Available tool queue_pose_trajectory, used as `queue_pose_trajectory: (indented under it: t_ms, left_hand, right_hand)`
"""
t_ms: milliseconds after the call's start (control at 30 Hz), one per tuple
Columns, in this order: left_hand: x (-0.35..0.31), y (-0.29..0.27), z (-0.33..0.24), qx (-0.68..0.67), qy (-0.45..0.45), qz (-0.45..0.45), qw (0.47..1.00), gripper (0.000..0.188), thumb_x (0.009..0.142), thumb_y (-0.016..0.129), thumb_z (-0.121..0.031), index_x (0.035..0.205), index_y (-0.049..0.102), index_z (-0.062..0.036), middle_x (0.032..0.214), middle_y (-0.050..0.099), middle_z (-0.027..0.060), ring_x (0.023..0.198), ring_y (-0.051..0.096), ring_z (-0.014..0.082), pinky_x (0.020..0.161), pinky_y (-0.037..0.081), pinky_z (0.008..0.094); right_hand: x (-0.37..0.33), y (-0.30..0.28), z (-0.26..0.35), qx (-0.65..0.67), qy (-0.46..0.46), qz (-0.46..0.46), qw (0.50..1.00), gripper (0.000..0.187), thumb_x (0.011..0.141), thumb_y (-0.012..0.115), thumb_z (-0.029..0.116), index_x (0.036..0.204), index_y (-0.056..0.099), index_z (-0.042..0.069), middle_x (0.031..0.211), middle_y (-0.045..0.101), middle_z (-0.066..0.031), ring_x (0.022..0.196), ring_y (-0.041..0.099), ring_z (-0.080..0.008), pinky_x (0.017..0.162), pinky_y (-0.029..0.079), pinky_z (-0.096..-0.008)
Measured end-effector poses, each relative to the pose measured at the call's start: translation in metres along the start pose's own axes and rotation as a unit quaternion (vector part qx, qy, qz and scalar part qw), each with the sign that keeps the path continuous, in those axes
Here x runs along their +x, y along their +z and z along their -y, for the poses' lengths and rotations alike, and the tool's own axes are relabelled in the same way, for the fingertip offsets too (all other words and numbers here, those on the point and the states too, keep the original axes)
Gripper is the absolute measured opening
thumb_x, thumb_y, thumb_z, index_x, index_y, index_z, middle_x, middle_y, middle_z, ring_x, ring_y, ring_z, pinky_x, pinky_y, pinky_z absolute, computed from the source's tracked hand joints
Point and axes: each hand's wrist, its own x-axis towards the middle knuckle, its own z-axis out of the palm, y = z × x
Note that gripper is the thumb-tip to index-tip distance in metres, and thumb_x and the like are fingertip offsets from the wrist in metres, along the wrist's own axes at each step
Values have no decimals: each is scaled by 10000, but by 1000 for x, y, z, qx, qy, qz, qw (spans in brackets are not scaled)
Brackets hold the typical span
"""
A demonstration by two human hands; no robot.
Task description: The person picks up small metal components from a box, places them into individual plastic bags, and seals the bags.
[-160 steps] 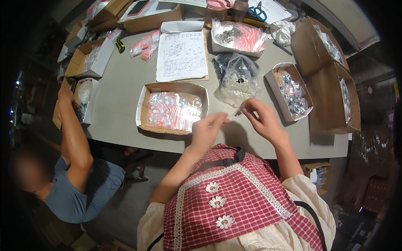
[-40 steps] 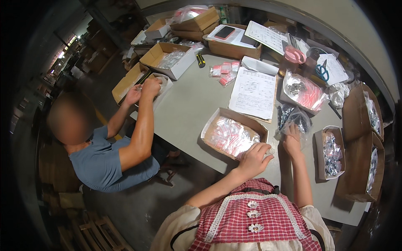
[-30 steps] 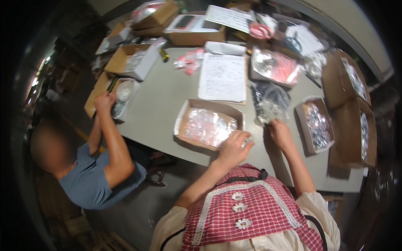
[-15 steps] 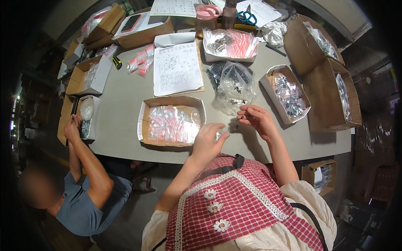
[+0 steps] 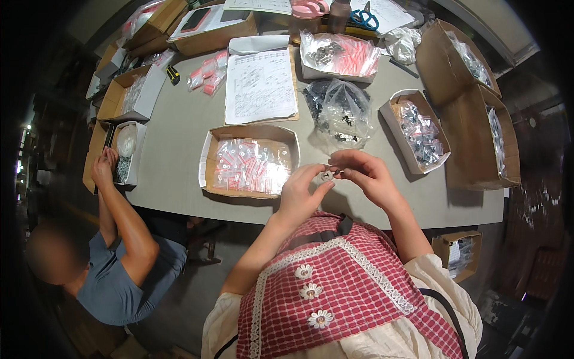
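Observation:
My left hand pinches a small clear plastic bag just over the table's near edge. Close against it, my right hand holds a small dark part between thumb and fingers, at the mouth of the bag. The part's exact kind is too small to tell. Left of my hands stands a shallow cardboard box of little clear bags with red edges and pale washers. Beyond my hands lies an open clear bag of small black parts.
A box of bagged dark parts stands at right, beside tall cartons. Farther back are a printed drawing sheet, a box of red-edged bags and blue-handled scissors. At left, a co-worker's hands reach into a box.
My right hand has moved left with the dark part and now meets the bag in my left hand. The whole view has shifted slightly.

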Motion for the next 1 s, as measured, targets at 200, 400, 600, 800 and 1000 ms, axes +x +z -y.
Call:
queue_pose_trajectory:
  t_ms: [200, 400, 600, 800, 1000]
  left_hand:
    - [0, -1, -2, -17, -19, 11, 1000, 315, 807, 780, -112, 1074, 668, 14, 1051, 703, 154, 959, 695, 271, 829, 548, 348]
    - [1, 0, 1, -57, -25, 13, 998, 318, 808, 777, -111, 1088, 673, -1, 1053, 701, 147, 966, 689, 274, 832, 540, 356]
    - [0, 0, 7, -57, -29, -10, 998, 333, 790, 784, -105, 1092, 672, -23, 1053, 691, 148, 963, 674, 310, 821, 532, 373]
    - [7, -12, -1, -1, 73, -43, 996, 385, 758, 777, -17, 1129, 673, -10, 1138, 686, 150, 1083, 656, 302, 933, 516, 376]
    - [6, -13, -3, -7, 94, -49, 994, 391, 748, 774, 8, 1125, 674, -8, 1142, 683, 160, 1108, 645, 315, 951, 510, 384]
  right_hand:
    - [-2, 6, 13, -58, -28, -14, 998, 387, 902, 504, -125, 1276, 571, -49, 1248, 634, -119, 1112, 649, -221, 928, 556, -335]
    - [2, -5, 9, 116, 2, -41, 992, 286, 938, 574, 26, 1211, 591, -59, 1211, 637, -182, 1032, 686, -247, 892, 577, -348]
    - [11, -30, -31, 122, 70, -116, 983, 229, 947, 606, 93, 1141, 612, -30, 1097, 668, -113, 844, 673, -168, 765, 561, -282]
    - [-6, -45, -94, -185, 50, -130, 973, 239, 887, 610, -15, 1126, 595, -4, 1003, 637, -53, 814, 616, -123, 723, 517, -253]
    - [-12, -35, -99, -230, 67, -153, 959, 187, 852, 600, -16, 1032, 648, -3, 988, 672, -101, 841, 671, -187, 748, 537, -302]
